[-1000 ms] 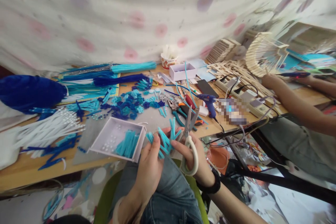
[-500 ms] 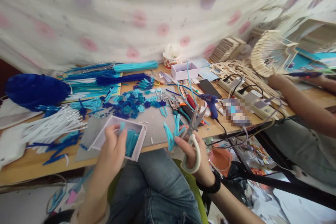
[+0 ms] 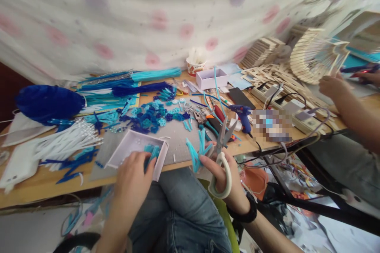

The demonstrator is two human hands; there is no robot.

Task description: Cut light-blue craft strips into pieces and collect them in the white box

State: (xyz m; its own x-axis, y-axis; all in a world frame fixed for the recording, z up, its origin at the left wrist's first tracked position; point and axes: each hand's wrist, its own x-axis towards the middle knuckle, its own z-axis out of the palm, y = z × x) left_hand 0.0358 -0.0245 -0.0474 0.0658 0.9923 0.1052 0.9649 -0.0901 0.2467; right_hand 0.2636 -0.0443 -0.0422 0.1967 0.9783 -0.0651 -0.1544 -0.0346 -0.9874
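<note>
My left hand [image 3: 135, 178] reaches into a white open box [image 3: 121, 148] at the table's front edge. Its fingers are curled around short teal pipe-cleaner pieces [image 3: 152, 150], with the fingertips partly hidden. My right hand [image 3: 227, 170] has a pair of white-handled scissors [image 3: 221, 178] looped on its fingers, blades apart and pointing up and away. Between thumb and finger the same hand pinches bent light-blue pipe cleaners [image 3: 194, 154]. Just beyond both hands, blue and turquoise pipe-cleaner flowers [image 3: 148, 116] are heaped on a grey mat [image 3: 181, 146].
Pliers [image 3: 204, 120], a blue glue gun [image 3: 242, 114] and a dark phone [image 3: 240, 98] lie to the right. White bead-tipped stems [image 3: 68, 138] lie left. Further right, a co-worker's hand [image 3: 334, 87] touches a wooden-stick fan [image 3: 311, 55] near a power strip [image 3: 303, 120].
My left hand has gone from pinching one teal piece above the box to reaching down among the pieces. My right hand keeps its hold. The co-worker's hand has shifted right.
</note>
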